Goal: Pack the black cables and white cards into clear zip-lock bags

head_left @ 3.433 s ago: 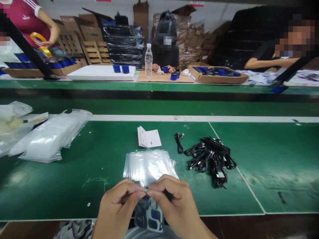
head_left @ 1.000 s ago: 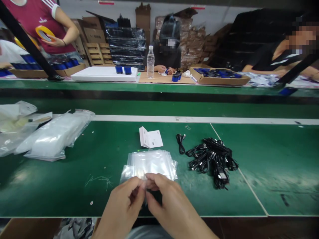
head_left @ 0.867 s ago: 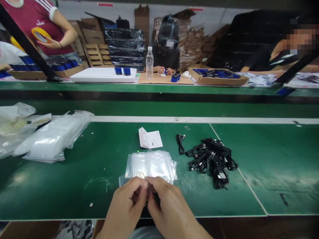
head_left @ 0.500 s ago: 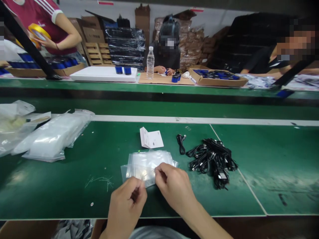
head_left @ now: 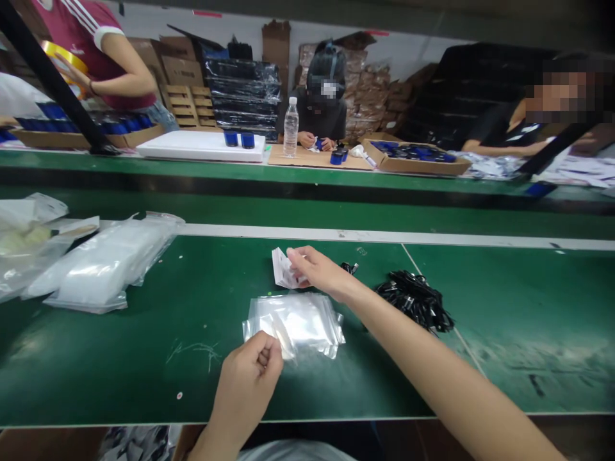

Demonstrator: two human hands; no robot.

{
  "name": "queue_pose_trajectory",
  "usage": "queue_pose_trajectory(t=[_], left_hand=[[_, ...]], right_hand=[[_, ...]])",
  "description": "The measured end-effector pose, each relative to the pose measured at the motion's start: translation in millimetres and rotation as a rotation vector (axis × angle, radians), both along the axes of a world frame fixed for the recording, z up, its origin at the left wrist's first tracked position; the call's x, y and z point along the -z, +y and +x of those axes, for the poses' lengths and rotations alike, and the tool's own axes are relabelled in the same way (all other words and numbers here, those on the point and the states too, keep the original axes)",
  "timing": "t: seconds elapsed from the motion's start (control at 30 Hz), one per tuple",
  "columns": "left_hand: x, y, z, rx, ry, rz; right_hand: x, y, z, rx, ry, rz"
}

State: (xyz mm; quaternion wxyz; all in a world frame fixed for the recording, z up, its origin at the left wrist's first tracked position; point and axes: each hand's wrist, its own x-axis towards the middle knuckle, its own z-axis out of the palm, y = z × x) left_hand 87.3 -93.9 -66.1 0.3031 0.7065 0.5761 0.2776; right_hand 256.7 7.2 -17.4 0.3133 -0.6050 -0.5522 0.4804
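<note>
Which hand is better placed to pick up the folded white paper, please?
The right hand, I'd judge: it is at the folded white paper, while the left hand is farther off and appears to pinch a clear bag.

I saw the right hand (head_left: 317, 269) at folded white paper leaflets (head_left: 280, 270); nearer the front edge of the green tabletop (head_left: 139, 365), the left hand (head_left: 250, 371) pinched a clear plastic bag (head_left: 284, 340) over similar stacked bags (head_left: 312, 317).

Rt forearm (head_left: 423, 362) blocks nr side of cables (head_left: 418, 301); room to pass betw. bag stack (head_left: 310, 320) & lt pkgs (head_left: 106, 269).
</note>
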Motion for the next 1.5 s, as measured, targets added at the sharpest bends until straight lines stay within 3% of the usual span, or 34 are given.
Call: queue_pose_trajectory(t=[0.17, 0.4, 0.57, 0.67, 0.77, 0.87, 0.93, 1.07, 1.2, 1.27, 1.37, 1.43, 1.5], left_hand=[[0.0, -1.8, 0.3, -0.014, -0.027, -0.014], [1.7, -2.5, 2.3, -0.051, -0.092, -0.016], [2.4, -4.0, 4.0, -0.104, -0.179, -0.05], [0.6, -2.7, 3.5, -0.158, -0.253, -0.089], [-4.7, 2.3, 1.5, -0.241, -0.384, -0.172], [-11.8, 6.9, 0.7, -0.321, -0.58, -0.289], [-15.7, 7.5, 1.6, -0.343, -0.542, -0.225], [-18.9, 5.4, 2.3, -0.359, -0.249, 0.025], [-21.0, 7.4, -1.2, -0.451, -0.167, 0.135], [-22.8, 9.6, -2.5, -0.509, -0.146, 0.182], [-24.7, 11.1, -2.2, -0.543, -0.123, 0.218], [-24.2, 10.6, -1.2, -0.527, -0.107, 0.221], [-22.3, 9.2, -0.7, -0.504, -0.086, 0.221]], right_hand=[[9.5, 33.1, -6.9, -0.031, 0.059, -0.189], [4.7, 29.8, 3.5, -0.065, 0.16, -0.243], [6.7, 27.5, 9.8, -0.07, 0.146, -0.19], [2.0, 2.8, 15.5, 0.0, 0.068, -0.044], [-6.5, -45.7, 17.5, 0.014, -0.006, 0.099], [-9.2, -94.8, 9.3, -0.141, -0.197, 0.237], [-5.4, -114.5, -1.5, -0.226, -0.272, 0.29], [10.4, -124.4, -24.0, -0.226, -0.27, 0.36], [32.4, -132.4, -41.2, 0.03, -0.055, 0.46], [44.1, -140.2, -49.1, 0.156, 0.17, 0.388], [55.8, -148.0, -57.0, 0.093, 0.466, 0.143], [56.2, -148.0, -56.5, 0.026, 0.413, 0.117], [51.1, -145.1, -51.2, 0.049, 0.208, 0.258]])
